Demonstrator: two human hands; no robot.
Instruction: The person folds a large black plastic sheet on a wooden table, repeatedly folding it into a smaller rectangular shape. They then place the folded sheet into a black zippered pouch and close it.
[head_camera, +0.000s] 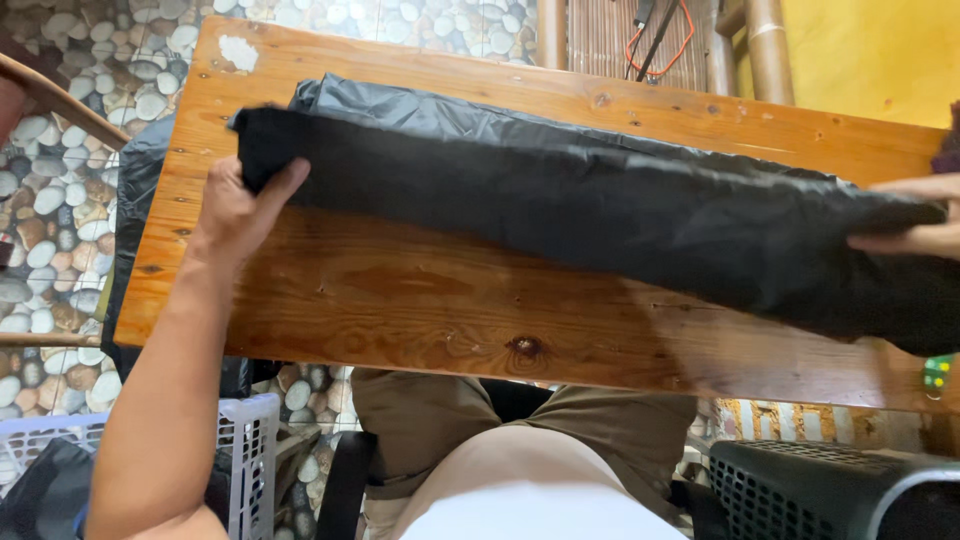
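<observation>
One end of a long black garment (560, 200) is pinched between the thumb and curled fingers of the left hand (238, 208). At the far end, the same cloth is gripped by the right hand (915, 215), its fingers pressed together along the fold. Between the hands the garment is stretched over a wooden table (400, 300). Below the left fingers a white plastic basket (255, 450) is seen; below the right, a dark perforated crate (800, 490).
</observation>
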